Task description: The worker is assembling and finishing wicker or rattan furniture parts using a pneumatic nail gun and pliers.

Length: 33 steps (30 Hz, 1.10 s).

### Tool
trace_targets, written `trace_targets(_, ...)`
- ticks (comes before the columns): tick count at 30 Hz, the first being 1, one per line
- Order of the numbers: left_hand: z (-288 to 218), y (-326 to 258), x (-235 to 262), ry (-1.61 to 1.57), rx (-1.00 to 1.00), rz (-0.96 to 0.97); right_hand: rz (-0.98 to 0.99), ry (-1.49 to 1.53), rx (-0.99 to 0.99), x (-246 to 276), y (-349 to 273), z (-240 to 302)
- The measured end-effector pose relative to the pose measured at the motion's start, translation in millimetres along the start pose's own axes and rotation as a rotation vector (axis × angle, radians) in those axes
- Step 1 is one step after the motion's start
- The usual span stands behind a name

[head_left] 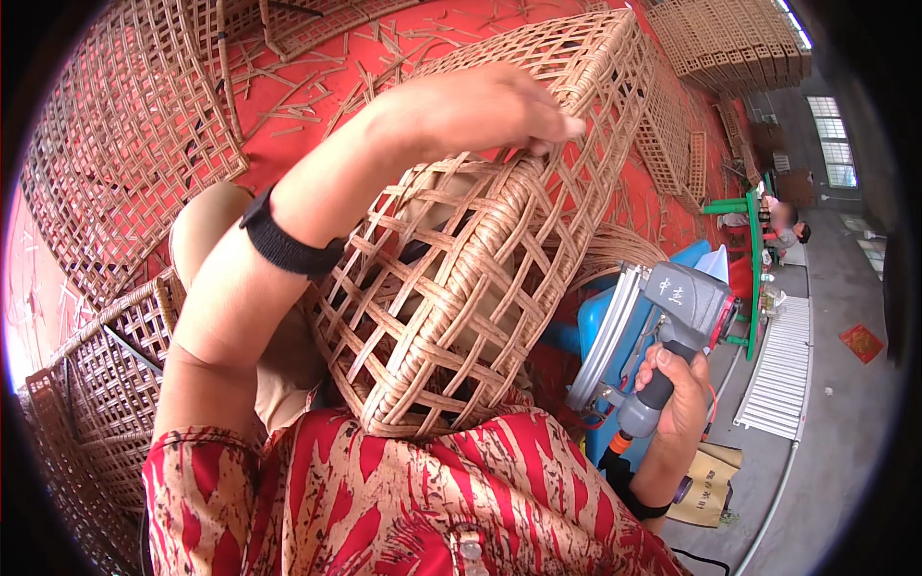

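Head view: I read one workpiece, a woven frame (483, 264) of tan strips with wrapped, braided edges. It is positioned in front of the torso, its near end against the patterned shirt (499, 480). Its long axis runs obliquely, from the lap at lower centre toward the upper right; the far end points away from the wearer. One braided edge follows this axis. The open lattice faces border it on both sides.

Left hand (495, 110): located over the braided edge, about midway along the frame, palm down, with the forearm crossing above the lattice. I see the fingers bent at the edge, slightly blurred; I cannot tell whether they are closed on it.

Right hand (684, 384): clamped around the dark grip of a nail gun (687, 288), to the right of the frame and apart from it. I note that the grip's long axis slopes from upper right to lower left, ending at an orange fitting (619, 444). The silver magazine (607, 331) lies roughly parallel to the grip, on the side facing the frame.

Surroundings: a red floor covering (274, 144) carries scattered cut strips. A large woven panel (134, 144) occupies the upper left. At far right, I observe another person (792, 235) beside a green table (754, 250).
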State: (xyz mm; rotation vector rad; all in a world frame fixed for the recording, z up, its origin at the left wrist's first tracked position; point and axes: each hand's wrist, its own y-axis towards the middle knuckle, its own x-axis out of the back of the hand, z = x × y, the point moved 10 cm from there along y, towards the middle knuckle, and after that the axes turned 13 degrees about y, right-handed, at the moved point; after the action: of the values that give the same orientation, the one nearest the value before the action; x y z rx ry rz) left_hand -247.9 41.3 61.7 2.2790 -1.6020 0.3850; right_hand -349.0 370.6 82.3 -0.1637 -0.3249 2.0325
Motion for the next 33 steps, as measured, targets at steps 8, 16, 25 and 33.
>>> trace_targets(8,-41,24,-19,0.373,-0.086,0.279,0.029,0.026,-0.035,-9,0,-6)
trace_targets(16,-26,28,-7,0.451,-0.089,0.278,0.063,0.056,0.001,6,-8,-9)
trace_targets(25,45,14,7,0.159,0.016,0.162,-0.149,-0.090,0.134,97,-30,-2)
trace_targets(33,35,29,3,0.358,-0.086,0.083,-0.482,-0.472,0.065,229,-29,-88)
